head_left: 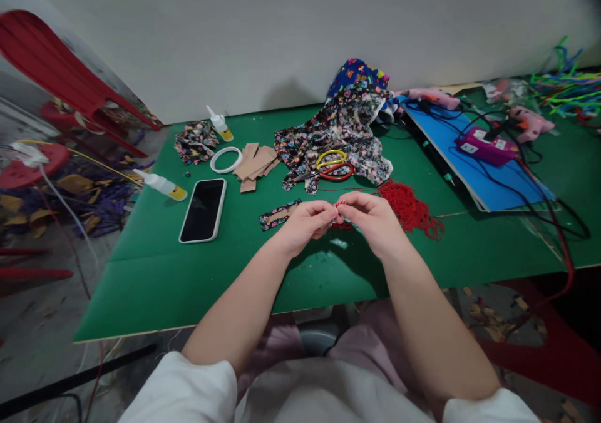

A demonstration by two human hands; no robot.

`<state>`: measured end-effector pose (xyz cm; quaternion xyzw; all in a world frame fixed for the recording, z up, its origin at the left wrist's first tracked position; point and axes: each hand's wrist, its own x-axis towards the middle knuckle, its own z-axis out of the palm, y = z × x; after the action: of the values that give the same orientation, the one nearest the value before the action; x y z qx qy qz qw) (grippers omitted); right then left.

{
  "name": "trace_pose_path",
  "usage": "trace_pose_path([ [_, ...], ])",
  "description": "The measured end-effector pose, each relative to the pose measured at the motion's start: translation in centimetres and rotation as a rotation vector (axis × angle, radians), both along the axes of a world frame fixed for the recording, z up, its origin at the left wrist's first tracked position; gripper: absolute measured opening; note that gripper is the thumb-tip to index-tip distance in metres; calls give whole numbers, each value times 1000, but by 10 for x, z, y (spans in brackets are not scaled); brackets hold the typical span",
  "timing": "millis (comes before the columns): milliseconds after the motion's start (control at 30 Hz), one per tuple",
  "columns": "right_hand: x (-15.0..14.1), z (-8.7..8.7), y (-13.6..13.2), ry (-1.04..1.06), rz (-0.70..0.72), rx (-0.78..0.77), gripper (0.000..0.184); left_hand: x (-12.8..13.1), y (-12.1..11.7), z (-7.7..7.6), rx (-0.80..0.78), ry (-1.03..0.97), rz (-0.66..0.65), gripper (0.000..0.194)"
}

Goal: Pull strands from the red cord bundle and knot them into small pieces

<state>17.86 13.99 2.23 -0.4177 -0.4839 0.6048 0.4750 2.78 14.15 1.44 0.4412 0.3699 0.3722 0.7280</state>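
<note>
My left hand (pixel 307 224) and my right hand (pixel 369 218) meet over the near middle of the table, fingertips pinched together. Between them is a small bit of red yarn (pixel 340 204), mostly hidden by the fingers. A tangled heap of red yarn (pixel 407 209) lies just right of my right hand. Left of my left hand is a floral fabric strip (pixel 270 220) with a tan cardboard piece on it. Beyond the hands, scissors (pixel 335 171) with one yellow and one red handle rest against crumpled floral fabric (pixel 328 126).
On the green table (pixel 154 285) are a phone (pixel 203 211), a white ring (pixel 226 171), cardboard strips (pixel 253 166) and two glue bottles (pixel 162 186). To the right, a blue folder (pixel 502 182) carries a purple power strip (pixel 486 147), cables and pink glue guns (pixel 530 124).
</note>
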Motion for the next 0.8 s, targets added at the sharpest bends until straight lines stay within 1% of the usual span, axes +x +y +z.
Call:
trace_pose_path([
  [167,1,2,-1,-4,41,17,16,-2,0,-1,-46,34,-17,42],
  [333,2,4,-3,-46,88,70,13,0,1,-3,-60,38,-8,46],
  [533,3,-3,-1,-155,23,157,11,2,1,-4,-16,62,42,42],
  [667,4,-3,0,-142,-12,194,7,2,0,-6,9,86,52,42],
  [800,4,-1,-1,-113,-19,193,5,2,0,-9,13,79,43,44],
])
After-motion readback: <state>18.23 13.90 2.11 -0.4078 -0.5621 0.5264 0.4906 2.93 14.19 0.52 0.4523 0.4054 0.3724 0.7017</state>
